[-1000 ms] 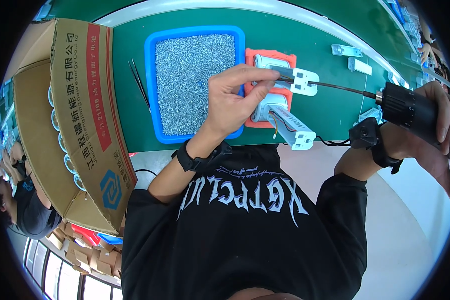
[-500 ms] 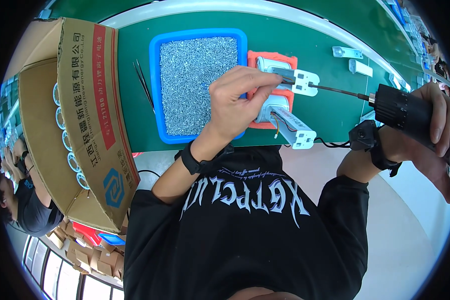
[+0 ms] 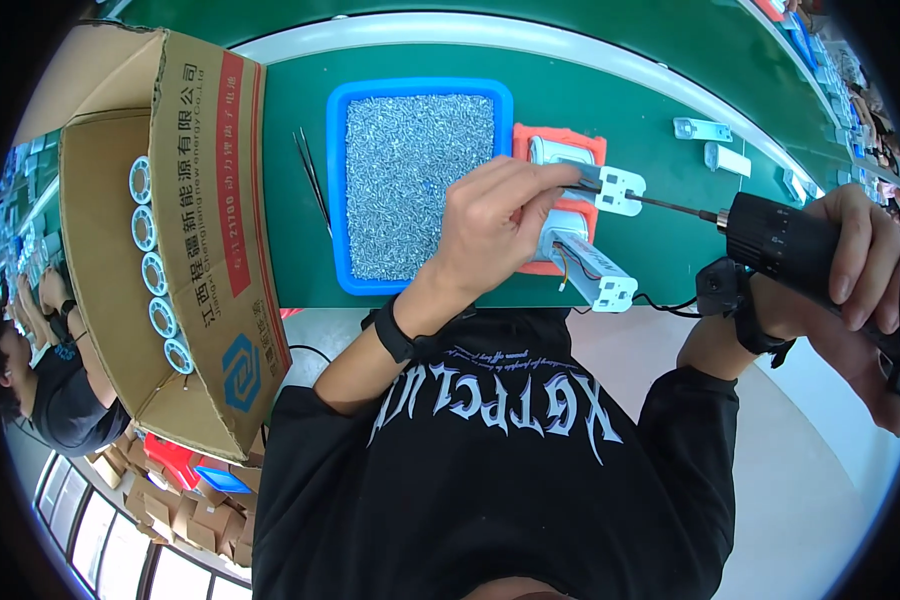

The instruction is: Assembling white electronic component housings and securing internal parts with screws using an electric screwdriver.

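My right hand (image 3: 860, 250) is wrapped round a black electric screwdriver (image 3: 782, 238), held level with its long thin bit pointing left. The bit reaches into the end plate of a white elongated housing (image 3: 622, 192). At that housing's open side my left hand (image 3: 500, 215) is closed in a pinch; its fingertips hide whatever lies between them. Just nearer me lies a second white housing (image 3: 602, 280), with thin coloured wires showing in its open channel. Both housings rest in an orange-red padded holder (image 3: 555, 135).
Left of the holder stands a blue tray (image 3: 338, 190) full of small metal screws. Black tweezers (image 3: 313, 180) lie beside it. A large open cardboard box (image 3: 205, 250) holds several white rings (image 3: 152, 273). White parts (image 3: 727, 160) lie at the far right. Another person (image 3: 65, 370) is at far left.
The screwdriver has moved left toward the housing, and less of its bit shows outside the end plate. My left hand keeps its pinch there. The whole view has shifted slightly.
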{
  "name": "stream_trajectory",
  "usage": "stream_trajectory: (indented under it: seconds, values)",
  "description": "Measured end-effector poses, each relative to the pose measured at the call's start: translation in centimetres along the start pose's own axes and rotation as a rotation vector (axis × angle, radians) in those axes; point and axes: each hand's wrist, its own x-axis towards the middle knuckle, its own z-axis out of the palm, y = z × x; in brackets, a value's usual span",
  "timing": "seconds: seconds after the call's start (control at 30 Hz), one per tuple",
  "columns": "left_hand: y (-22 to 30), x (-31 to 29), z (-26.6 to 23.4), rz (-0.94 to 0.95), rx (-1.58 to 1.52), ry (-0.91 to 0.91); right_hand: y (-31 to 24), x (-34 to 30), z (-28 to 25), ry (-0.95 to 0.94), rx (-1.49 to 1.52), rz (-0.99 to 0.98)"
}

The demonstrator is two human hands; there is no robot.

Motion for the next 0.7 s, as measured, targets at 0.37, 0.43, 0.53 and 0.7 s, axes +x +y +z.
stream_trajectory:
  seconds: [0.37, 0.43, 0.53, 0.7]
  values:
    - [-2.0, 0.6, -6.4, -0.342, 0.533, -0.487, 0.3, -0.2, 0.1, -0.098, -0.100, 0.067]
    - [-2.2, 0.4, -6.1, -0.442, 0.558, -0.599, 0.4, -0.3, 0.0, -0.112, -0.124, 0.092]
    - [-2.7, 0.2, -5.7, -0.437, 0.581, -0.611, 0.3, -0.9, -0.6, -0.133, -0.150, 0.130]
    - [-2.3, -0.1, -5.4, -0.385, 0.488, -0.509, -0.6, -1.9, -2.5, -0.179, -0.187, 0.179]
